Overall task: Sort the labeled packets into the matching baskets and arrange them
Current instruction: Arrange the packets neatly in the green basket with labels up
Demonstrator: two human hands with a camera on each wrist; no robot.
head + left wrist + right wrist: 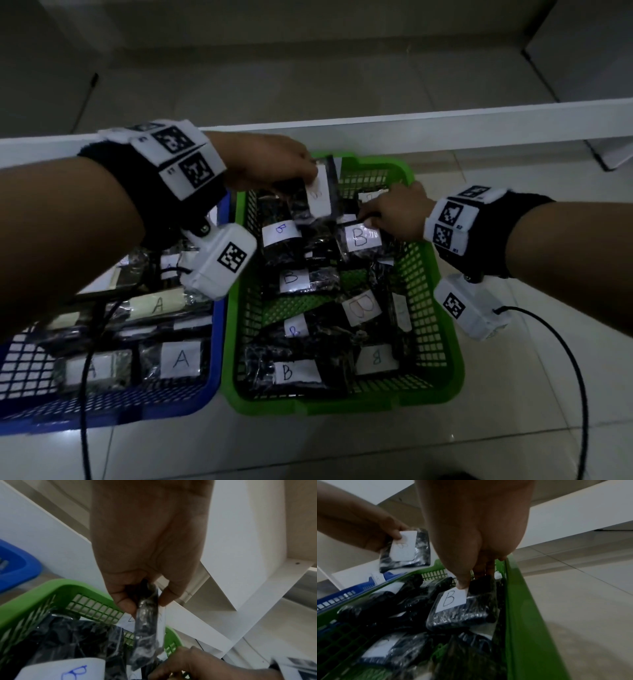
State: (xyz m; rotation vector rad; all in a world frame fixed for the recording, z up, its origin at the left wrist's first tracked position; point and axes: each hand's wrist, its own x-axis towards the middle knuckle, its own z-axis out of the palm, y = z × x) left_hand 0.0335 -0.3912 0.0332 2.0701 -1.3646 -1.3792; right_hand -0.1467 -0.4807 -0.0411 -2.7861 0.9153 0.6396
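Note:
My left hand pinches a dark packet with a white B label by its top edge. It hangs over the far end of the green basket. The left wrist view shows that held packet edge-on between thumb and fingers. My right hand reaches into the basket's far right corner. There its thumb lies on the label corner of another B packet and its fingers curl over the far end. Several more B packets fill the green basket. The blue basket to the left holds A packets.
Both baskets stand side by side on a pale tiled floor. A white shelf board runs just behind them. Black cables trail from both wrist cameras, one over the blue basket.

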